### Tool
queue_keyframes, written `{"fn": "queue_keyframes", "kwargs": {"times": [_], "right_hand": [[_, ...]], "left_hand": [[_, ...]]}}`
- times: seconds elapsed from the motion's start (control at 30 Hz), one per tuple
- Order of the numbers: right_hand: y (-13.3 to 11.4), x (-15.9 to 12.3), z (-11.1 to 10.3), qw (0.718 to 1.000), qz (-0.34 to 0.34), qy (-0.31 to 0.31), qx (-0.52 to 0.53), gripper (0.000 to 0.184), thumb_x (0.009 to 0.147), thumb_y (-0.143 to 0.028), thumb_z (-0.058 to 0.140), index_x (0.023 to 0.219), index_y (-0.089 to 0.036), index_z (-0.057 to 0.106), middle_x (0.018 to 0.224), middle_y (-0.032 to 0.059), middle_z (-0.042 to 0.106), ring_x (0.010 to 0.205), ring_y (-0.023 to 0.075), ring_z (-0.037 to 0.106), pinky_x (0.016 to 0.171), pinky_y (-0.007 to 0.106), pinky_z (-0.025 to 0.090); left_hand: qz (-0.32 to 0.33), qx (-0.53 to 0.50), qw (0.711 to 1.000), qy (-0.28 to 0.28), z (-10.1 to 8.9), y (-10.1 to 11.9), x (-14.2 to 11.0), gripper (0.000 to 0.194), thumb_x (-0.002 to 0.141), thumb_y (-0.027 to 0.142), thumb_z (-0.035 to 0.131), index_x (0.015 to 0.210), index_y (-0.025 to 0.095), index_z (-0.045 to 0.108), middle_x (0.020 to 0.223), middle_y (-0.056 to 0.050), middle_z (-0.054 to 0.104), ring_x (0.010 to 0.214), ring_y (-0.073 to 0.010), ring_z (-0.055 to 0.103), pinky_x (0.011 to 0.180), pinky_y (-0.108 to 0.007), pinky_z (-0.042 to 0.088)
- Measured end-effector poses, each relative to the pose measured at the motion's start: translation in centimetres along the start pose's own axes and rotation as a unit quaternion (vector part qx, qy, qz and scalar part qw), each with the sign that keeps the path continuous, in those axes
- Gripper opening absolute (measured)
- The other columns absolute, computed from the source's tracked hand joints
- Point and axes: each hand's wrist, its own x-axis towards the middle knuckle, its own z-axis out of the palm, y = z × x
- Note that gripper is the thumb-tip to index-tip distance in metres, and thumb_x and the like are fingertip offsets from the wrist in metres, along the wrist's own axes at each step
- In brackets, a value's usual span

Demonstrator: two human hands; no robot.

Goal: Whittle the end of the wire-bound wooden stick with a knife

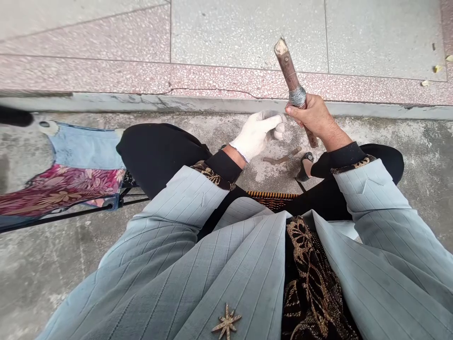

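Note:
My right hand (316, 118), bare, is wrapped around a short wooden stick (290, 73) that is held tilted. Thin grey wire (297, 96) is wound in a thick band around the stick just above my fingers. The stick's top end is pale and roughly cut, and its lower end pokes out below my palm. Just left of it, my left hand (257, 134) wears a white knitted glove with its fingers curled closed near my right thumb. Something greyish shows at its fingers, too unclear to name.
Another piece of wood (282, 157) lies on the concrete below my hands, near a dark shoe (304, 166). At left stands a folding chair (85, 146) with blue and floral cloth. A raised tiled step (226, 80) runs across in front. Woven wicker (272, 199) shows beneath me.

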Motion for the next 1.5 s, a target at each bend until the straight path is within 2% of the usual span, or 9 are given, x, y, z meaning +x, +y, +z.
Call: {"fn": "queue_keyframes", "kwargs": {"times": [0.13,0.4,0.63,0.77,0.93,1.17,1.27,1.37,1.5], "right_hand": [[0.1,-0.1,0.4,0.999,0.027,-0.03,0.028,0.033,0.081,-0.045,0.077,0.087,-0.023,0.053,0.062,-0.0032,0.037,0.054,0.0117,0.038,0.042,0.023,0.032],[0.2,0.1,1.5,0.99,0.054,-0.093,0.087,0.038,0.081,-0.051,0.078,0.091,-0.024,0.054,0.062,-0.0045,0.037,0.051,0.0118,0.037,0.04,0.024,0.033],[0.3,-0.2,1.7,0.993,0.024,-0.042,0.107,0.036,0.08,-0.047,0.08,0.087,-0.025,0.053,0.063,-0.0043,0.04,0.052,0.0118,0.038,0.042,0.024,0.036],[0.0,-0.4,1.5,0.993,0.008,-0.067,0.102,0.041,0.076,-0.051,0.084,0.087,-0.025,0.054,0.063,-0.004,0.042,0.054,0.012,0.039,0.044,0.024,0.039],[-0.3,-0.4,1.4,0.999,-0.006,-0.036,0.022,0.039,0.079,-0.053,0.08,0.083,-0.023,0.055,0.065,-0.0019,0.045,0.061,0.0145,0.046,0.051,0.026,0.043],[1.9,0.7,1.9,0.989,-0.111,0.042,-0.084,0.025,0.084,-0.034,0.074,0.08,-0.02,0.054,0.073,-0.0013,0.05,0.075,0.0165,0.053,0.07,0.032,0.049],[2.7,1.1,1.9,0.973,-0.138,0.104,-0.152,0.018,0.086,-0.029,0.07,0.081,-0.02,0.054,0.077,-0.0002,0.053,0.081,0.019,0.056,0.078,0.037,0.051],[3.0,1.3,1.6,0.951,-0.152,0.154,-0.223,0.019,0.088,-0.029,0.066,0.08,-0.021,0.052,0.079,0.0019,0.054,0.087,0.0227,0.058,0.084,0.042,0.051],[2.8,1.2,1.8,0.935,-0.115,0.177,-0.285,0.024,0.09,-0.031,0.065,0.078,-0.022,0.046,0.081,0.004,0.054,0.088,0.0253,0.059,0.085,0.045,0.051]], "left_hand": [[-0.021,-0.017,1.0,0.002,0.4,0.5,-0.2,0.004,0.091,0.018,0.067,0.091,0.015,0.064,0.063,0.002,0.059,0.055,-0.0064,0.054,0.057,-0.021,0.047],[-0.033,-0.035,0.999,-0.02,1.0,1.5,-0.9,0.017,0.099,0.02,0.06,0.083,0.014,0.062,0.06,0.005,0.053,0.049,-0.0053,0.052,0.059,-0.023,0.052],[-0.057,-0.039,0.997,-0.036,1.0,1.6,-1.1,0.019,0.101,0.023,0.059,0.084,0.015,0.062,0.059,0.004,0.053,0.051,-0.0075,0.055,0.061,-0.025,0.056],[-0.058,-0.045,0.996,-0.046,1.0,1.7,-1.4,0.024,0.099,0.021,0.062,0.076,0.016,0.056,0.059,0.005,0.052,0.048,-0.0071,0.053,0.06,-0.027,0.056],[-0.059,-0.07,0.994,-0.064,0.8,1.6,-1.2,0.026,0.1,0.014,0.056,0.074,0.016,0.054,0.059,0.005,0.052,0.046,-0.0061,0.051,0.057,-0.025,0.053],[-0.054,-0.053,0.996,-0.039,0.6,1.4,-1.1,0.021,0.095,0.023,0.067,0.08,0.016,0.055,0.062,0.004,0.057,0.05,-0.007,0.056,0.06,-0.024,0.055],[-0.017,0.004,1.0,0.005,0.4,1.2,-0.8,0.018,0.09,0.028,0.073,0.09,0.016,0.059,0.07,0.001,0.063,0.058,-0.0092,0.062,0.066,-0.025,0.056],[0.076,0.159,0.982,0.069,0.0,0.8,-0.3,0.019,0.089,0.025,0.07,0.104,0.018,0.061,0.083,-0.002,0.068,0.07,-0.0131,0.068,0.071,-0.028,0.056],[0.185,0.436,0.873,0.119,-0.5,0.3,0.2,0.03,0.09,0.02,0.066,0.119,0.019,0.06,0.105,-0.006,0.071,0.096,-0.0204,0.07,0.089,-0.036,0.055]]}}
